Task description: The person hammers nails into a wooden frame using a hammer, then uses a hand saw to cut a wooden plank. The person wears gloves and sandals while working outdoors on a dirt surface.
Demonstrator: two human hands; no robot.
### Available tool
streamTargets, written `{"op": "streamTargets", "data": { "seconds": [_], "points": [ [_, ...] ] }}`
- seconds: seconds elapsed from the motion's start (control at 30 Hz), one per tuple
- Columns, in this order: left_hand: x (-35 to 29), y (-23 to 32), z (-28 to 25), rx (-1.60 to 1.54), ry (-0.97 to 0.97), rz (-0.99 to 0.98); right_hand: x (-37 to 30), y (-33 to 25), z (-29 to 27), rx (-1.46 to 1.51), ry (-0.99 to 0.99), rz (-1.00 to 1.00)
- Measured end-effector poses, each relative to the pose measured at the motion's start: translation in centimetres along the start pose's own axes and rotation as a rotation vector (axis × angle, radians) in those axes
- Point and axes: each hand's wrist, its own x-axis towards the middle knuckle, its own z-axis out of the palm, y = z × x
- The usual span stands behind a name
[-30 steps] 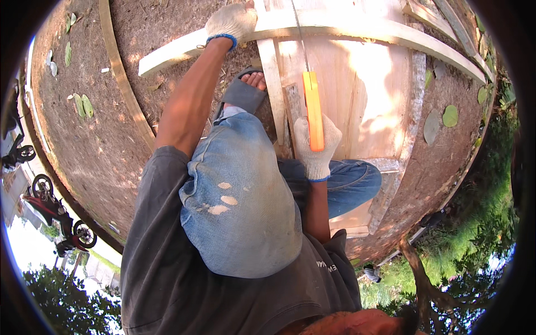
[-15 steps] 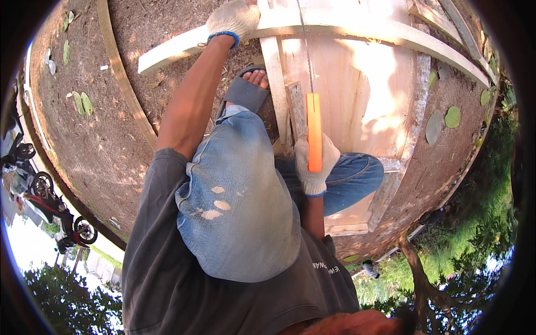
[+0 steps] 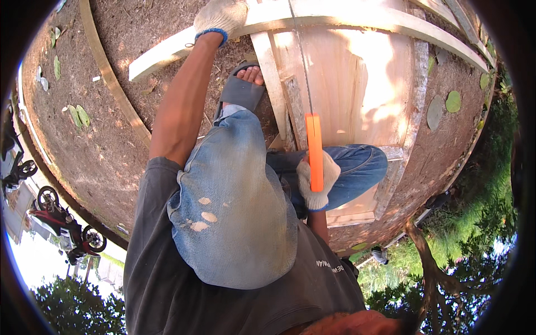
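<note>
My right hand point(image 3: 331, 174), in a pale knit glove, is wrapped round the orange handle of a handsaw point(image 3: 314, 145). The saw's thin blade runs away from me and crosses a long light wooden beam point(image 3: 363, 17). My left hand point(image 3: 221, 18), gloved with a blue cuff, presses down on that beam to the left of the blade; its fingertips are partly cut off by the upper edge. The beam lies crosswise over a flat wooden panel point(image 3: 340, 84) with plank edges.
My sandalled foot point(image 3: 244, 89) stands on the soil beside the panel, and my bent right leg point(image 3: 357, 173) lies over it. A narrow wooden strip point(image 3: 111, 75) lies at the left. More planks point(image 3: 446, 17) are at the far right. Motorcycles point(image 3: 64, 223) stand farther left.
My right hand and the saw handle have moved back toward me, drawing the blade along the beam. My left hand stays on the beam; the whole view has shifted slightly.
</note>
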Motion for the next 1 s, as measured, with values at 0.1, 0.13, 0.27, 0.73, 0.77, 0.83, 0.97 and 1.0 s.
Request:
{"op": "streamTargets", "data": {
  "seconds": [0.1,0.13,0.27,0.73,0.77,0.83,0.97,1.0],
  "points": [
    [0.3,0.6,0.5,0.006,-0.015,0.049,-1.2,-0.8,-0.9,0.112,0.072,0.0],
    [0.2,0.1,0.0,0.018,-0.013,0.032,2.0,-0.1,0.8,0.162,0.035,-0.014],
    [0.9,1.6,1.2,-0.029,-0.098,0.02,13.2,2.8,6.2,0.215,0.046,0.094],
    [2.0,-1.2,3.5,0.076,-0.095,0.019,13.7,0.8,5.4,0.268,0.062,0.069],
    [2.2,-2.0,3.4,0.059,-0.13,0.03,11.0,1.0,4.3,0.176,0.04,0.04],
    [2.1,-4.4,2.6,0.027,-0.212,0.033,2.1,-0.1,0.6,-0.041,-0.045,0.05],
    [2.2,-2.2,3.3,0.078,-0.104,0.049,-4.7,-0.3,-1.5,0.08,0.033,0.285],
    [2.0,-2.7,3.6,0.061,-0.086,0.056,-3.2,0.1,-0.7,0.067,0.027,0.245]
  ]
}}
